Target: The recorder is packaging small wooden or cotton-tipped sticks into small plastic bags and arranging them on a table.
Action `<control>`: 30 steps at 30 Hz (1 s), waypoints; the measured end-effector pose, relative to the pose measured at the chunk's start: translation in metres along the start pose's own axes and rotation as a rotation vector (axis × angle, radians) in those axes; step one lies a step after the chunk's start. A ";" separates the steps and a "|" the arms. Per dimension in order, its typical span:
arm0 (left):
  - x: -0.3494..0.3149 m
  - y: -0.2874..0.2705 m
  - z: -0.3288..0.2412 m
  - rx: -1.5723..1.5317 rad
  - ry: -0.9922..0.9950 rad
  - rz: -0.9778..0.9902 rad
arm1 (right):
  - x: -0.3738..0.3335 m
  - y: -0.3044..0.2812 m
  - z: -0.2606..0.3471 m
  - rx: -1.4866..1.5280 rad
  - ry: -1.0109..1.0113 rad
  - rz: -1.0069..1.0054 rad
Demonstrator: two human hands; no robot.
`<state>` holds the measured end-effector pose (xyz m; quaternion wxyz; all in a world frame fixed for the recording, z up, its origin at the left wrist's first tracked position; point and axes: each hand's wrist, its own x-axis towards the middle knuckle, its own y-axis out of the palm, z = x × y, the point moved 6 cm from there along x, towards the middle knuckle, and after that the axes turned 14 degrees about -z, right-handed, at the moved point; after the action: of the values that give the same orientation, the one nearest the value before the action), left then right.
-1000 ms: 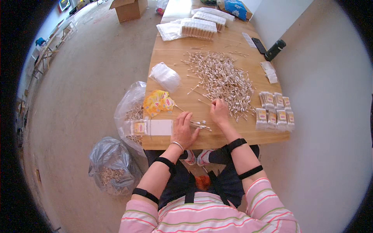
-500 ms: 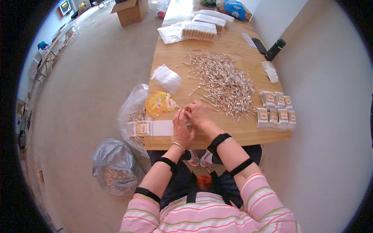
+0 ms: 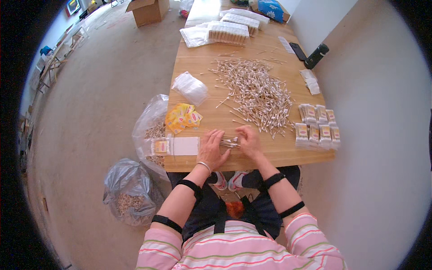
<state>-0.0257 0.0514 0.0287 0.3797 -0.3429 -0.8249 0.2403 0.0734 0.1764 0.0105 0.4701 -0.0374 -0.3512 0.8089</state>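
Your left hand (image 3: 210,146) clamps the slim brown-stick, white-tipped cotton swab bundle (image 3: 228,141); best level its ends gently, right hand (image 3: 249,141) at 3 o'clock, can't tell its grip.

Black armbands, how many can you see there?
4: left forearm, a wrist-side band and an elbow-side band; right forearm, another wrist-side band and another elbow-side band. Sleeves could hide more.

Black phone (image 3: 298,51) beside a dark bottle (image 3: 317,56); open cardboard box (image 3: 148,13) on the floor (image 3: 103,90)
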 end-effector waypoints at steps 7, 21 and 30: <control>-0.001 -0.001 -0.003 -0.062 0.037 0.006 | -0.033 0.012 0.003 0.409 0.261 -0.436; -0.008 -0.010 0.039 -0.503 -0.400 -0.356 | -0.046 0.041 0.054 -0.477 -0.336 0.135; -0.010 0.000 0.049 -0.615 -0.514 -0.348 | -0.062 0.038 0.056 -0.597 -0.419 0.260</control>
<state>-0.0593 0.0377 -0.0050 0.0771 -0.2249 -0.9713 -0.0063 0.0584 0.0861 0.0127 0.2499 -0.0506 -0.6518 0.7142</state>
